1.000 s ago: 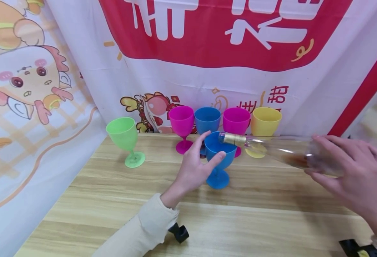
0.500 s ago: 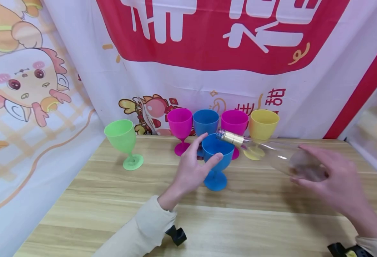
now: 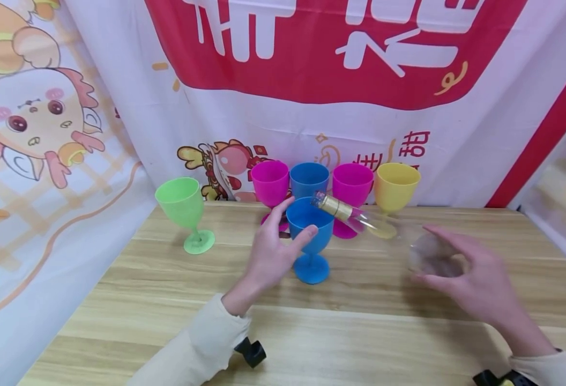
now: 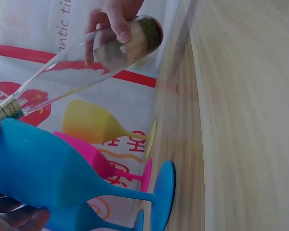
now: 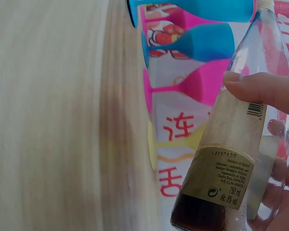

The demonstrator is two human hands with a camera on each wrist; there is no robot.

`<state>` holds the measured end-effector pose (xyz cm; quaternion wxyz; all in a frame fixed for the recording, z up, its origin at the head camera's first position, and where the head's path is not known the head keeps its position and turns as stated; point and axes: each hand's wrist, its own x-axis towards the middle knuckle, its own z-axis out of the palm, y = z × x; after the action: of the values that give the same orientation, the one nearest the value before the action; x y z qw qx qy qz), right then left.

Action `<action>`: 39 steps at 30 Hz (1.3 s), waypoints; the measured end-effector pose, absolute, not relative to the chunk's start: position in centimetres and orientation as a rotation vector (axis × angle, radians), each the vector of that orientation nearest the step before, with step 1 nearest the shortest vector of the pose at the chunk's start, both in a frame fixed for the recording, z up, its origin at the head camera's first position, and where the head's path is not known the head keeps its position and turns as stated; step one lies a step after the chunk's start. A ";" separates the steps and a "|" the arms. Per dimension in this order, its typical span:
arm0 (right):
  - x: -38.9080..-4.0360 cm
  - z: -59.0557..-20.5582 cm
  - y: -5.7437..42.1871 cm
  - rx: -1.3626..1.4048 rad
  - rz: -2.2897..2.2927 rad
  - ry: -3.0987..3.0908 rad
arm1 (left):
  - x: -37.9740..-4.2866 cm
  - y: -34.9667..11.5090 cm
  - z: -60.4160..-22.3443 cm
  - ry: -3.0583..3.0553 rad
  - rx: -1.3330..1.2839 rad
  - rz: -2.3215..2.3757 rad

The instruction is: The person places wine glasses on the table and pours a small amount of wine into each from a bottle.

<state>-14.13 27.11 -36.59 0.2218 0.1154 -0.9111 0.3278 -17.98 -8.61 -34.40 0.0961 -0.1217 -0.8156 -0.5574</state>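
Note:
A blue plastic goblet point(image 3: 307, 228) stands upright in front of the row. My left hand point(image 3: 270, 257) holds it by the bowl, thumb on the near side. My right hand point(image 3: 476, 279) grips a clear glass bottle point(image 3: 370, 222) around its labelled body, near the base. The bottle leans left, with its gold-banded neck over the goblet's rim. Dark liquid point(image 5: 197, 214) sits at the bottle's base in the right wrist view. The left wrist view shows the goblet point(image 4: 53, 168) from the side, the bottle point(image 4: 62, 77) above it. The goblet's inside is mostly hidden.
Along the wall cloth stand two magenta goblets point(image 3: 269, 179) point(image 3: 352, 185), another blue goblet point(image 3: 309, 179) and a yellow goblet point(image 3: 396, 187). A green goblet point(image 3: 181, 201) stands apart at the left. All are on a wooden table point(image 3: 350, 343).
The bottle's base has come down and left with my right hand, so the bottle lies less flat. Its dark liquid has run back toward the base. My left hand and the goblet have shifted slightly left.

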 end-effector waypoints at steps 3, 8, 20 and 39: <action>-14.0 -36.7 26.4 0.309 0.920 -2.546 | -18.1 -9.4 -34.4 -2.418 -0.327 -1.639; -13.8 -36.9 25.4 0.303 0.956 -2.563 | -18.2 -11.0 -34.3 -2.441 -0.273 -1.605; -13.7 -37.0 22.9 0.296 1.111 -2.556 | -19.0 -14.8 -33.9 -2.467 -0.105 -1.508; -13.2 -36.7 21.7 0.275 1.263 -2.621 | -20.3 -16.7 -33.8 -2.368 0.068 -1.524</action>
<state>-13.19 21.65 -36.70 0.1092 0.0937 -0.8915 0.4296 -20.35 -16.70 -33.82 0.1616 0.0239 -0.8297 -0.5338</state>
